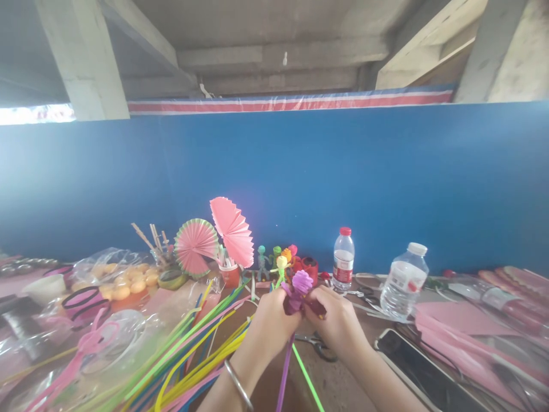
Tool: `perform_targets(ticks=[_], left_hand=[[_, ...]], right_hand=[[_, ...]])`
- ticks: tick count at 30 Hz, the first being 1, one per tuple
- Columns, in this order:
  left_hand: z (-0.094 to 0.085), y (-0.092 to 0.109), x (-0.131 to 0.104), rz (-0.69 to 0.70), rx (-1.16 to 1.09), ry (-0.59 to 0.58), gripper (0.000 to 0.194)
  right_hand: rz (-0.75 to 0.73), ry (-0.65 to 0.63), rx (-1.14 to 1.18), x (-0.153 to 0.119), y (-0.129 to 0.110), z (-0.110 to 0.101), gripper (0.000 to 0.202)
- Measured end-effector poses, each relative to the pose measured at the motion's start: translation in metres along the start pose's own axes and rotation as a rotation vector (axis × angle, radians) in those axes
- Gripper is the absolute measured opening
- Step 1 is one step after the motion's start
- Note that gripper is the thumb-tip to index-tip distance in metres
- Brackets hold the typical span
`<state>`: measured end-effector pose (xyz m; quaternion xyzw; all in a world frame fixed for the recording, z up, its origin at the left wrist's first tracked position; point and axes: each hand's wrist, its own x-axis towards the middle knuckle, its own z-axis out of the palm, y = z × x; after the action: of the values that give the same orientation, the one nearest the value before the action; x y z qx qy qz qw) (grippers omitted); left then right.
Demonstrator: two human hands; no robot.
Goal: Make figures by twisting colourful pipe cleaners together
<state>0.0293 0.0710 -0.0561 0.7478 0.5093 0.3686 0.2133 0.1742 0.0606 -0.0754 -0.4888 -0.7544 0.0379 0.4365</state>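
Both hands meet near the middle of the view, above the table. My left hand (277,316), with a silver bangle at the wrist, has its fingers closed on a purple figure (301,282) of twisted pipe cleaner. From the right, my right hand (332,313) pinches the dark purple part of the same figure. Its light purple head points up, and a purple strand (283,375) hangs below. A bright green strip (306,375) runs down beside that strand. Small coloured figures (281,263) stand just behind the hands.
Loose pipe cleaners (201,349) spread at the left, near orange balls in a bag (128,281) and pink paper fans (234,232). Two bottles (343,260) (404,280) stand at the back right. A phone (424,372), scissors (323,348) and pink paper (465,320) lie rightward.
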Motion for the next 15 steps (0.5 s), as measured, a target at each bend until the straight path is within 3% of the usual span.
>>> perform_targets(ticks=[6, 11, 15], left_hand=[[0.000, -0.002, -0.002, -0.032, -0.153, -0.047, 0.004], [-0.001, 0.003, 0.000, -0.155, -0.754, -0.313, 0.016], [-0.001, 0.005, 0.002, -0.193, -0.973, -0.264, 0.022]], right_hand=[[-0.298, 0.041, -0.152, -0.003, 0.008, 0.003, 0.020], [-0.434, 0.058, -0.230, -0.006, 0.014, 0.000, 0.029], [-0.405, 0.127, -0.135, -0.007, 0.011, 0.002, 0.026]])
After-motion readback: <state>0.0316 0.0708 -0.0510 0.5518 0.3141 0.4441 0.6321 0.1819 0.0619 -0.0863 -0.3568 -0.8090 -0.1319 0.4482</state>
